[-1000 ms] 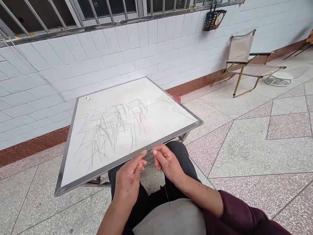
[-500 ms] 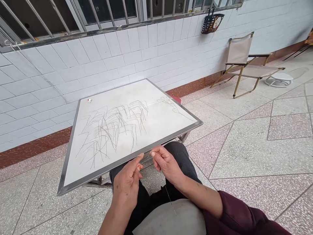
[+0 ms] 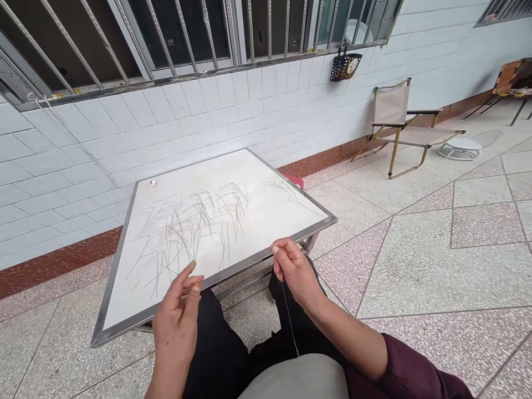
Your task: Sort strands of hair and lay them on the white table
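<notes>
My right hand (image 3: 292, 271) is closed in a pinch by the near edge of the white-topped table (image 3: 245, 260). From it a thin wire (image 3: 291, 324) hangs down toward my lap; its upper end is hidden in the fingers. Further left, my left hand (image 3: 178, 310) hovers over the table's front edge, index finger stretched out and apart from the thumb, with nothing visible in it. Across the tabletop lies a spread of thin bent wires (image 3: 203, 221), dark and overlapping. A wire piece with several small loops (image 3: 282, 185) rests at the right side of the table.
A small red-and-white object (image 3: 153, 183) sits in the table's far left corner. Behind stands a tiled wall (image 3: 233, 119) with a barred window, where a patterned bag (image 3: 344, 66) hangs. A folding chair (image 3: 394, 124) and a low white stool (image 3: 459, 148) stand right.
My hands have moved apart: the left went left and its fingers opened, while the right shifted slightly right, still pinching the wire. The view has tilted up a little.
</notes>
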The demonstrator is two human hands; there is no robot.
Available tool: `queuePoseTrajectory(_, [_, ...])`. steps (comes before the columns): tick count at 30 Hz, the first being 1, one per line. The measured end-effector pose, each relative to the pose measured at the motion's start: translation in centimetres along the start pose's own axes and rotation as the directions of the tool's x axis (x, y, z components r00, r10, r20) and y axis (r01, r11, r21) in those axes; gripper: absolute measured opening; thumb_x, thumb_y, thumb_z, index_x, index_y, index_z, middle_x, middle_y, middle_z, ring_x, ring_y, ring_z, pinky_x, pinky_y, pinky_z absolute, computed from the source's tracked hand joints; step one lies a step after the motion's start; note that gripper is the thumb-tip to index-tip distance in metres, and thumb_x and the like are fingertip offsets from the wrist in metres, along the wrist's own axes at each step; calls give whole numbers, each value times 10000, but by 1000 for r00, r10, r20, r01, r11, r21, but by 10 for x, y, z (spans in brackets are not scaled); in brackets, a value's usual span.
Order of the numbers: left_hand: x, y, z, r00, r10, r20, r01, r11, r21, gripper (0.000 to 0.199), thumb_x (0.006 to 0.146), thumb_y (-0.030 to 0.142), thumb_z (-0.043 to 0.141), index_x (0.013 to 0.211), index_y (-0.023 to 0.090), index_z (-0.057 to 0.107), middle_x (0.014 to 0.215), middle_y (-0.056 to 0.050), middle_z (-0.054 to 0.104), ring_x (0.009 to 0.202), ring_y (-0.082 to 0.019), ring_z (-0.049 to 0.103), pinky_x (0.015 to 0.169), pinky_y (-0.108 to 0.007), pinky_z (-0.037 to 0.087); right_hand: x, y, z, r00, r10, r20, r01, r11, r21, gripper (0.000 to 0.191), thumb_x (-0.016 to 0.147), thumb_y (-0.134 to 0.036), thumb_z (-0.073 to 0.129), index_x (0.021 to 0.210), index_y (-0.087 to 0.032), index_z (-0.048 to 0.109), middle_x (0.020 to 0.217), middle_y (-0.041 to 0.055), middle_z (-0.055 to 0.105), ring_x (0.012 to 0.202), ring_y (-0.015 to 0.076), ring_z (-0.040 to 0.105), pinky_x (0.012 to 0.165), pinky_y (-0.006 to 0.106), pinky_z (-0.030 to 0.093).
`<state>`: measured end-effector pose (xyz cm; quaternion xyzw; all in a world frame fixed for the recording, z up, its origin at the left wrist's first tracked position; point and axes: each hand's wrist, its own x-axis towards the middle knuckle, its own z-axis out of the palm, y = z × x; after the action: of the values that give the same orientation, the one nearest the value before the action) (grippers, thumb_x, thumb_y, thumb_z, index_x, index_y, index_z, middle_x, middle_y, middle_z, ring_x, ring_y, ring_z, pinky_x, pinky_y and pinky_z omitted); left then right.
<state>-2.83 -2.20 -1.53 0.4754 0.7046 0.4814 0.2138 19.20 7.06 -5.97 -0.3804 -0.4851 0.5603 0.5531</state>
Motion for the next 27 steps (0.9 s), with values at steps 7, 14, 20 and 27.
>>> queuePoseTrajectory(7, [31,52,53,954,125,274,-129,992,-1,410,811,402,662,1197,266,685,1017,-50,732,890,-208,675,822,-350,537,11,0,4,978,-50,202,97,969,-228,173,951,-393,509,912,-232,560,547,-65,530,455,108,482,485,227,391])
queuePoseTrajectory(14, [53,65,89,941,91,327,-67,994,-83,365,821,304,598,1169,246,692,779,10,725,765,-170,665,775,-317,540,38,-4,-7,928,-29,371,81,989,-124,254,909,-357,563,1134,-243,537,709,-35,612,552,117,546,530,239,458])
queuePoseTrajectory(20, [62,72,99,936,48,349,-29,998,-62,392,787,282,610,1168,244,696,948,-34,761,663,-141,631,657,-289,536,46,2,-17,938,89,335,-92,996,-6,214,871,-388,606,951,-235,479,737,-25,652,526,100,523,466,205,446])
queuePoseTrajectory(27, [55,79,123,943,34,330,2,994,-108,345,810,322,638,1131,225,715,845,-13,768,763,-177,703,789,-337,572,41,3,-23,965,63,256,-64,998,-4,211,855,-387,623,912,-231,492,742,-19,681,500,97,546,465,210,468])
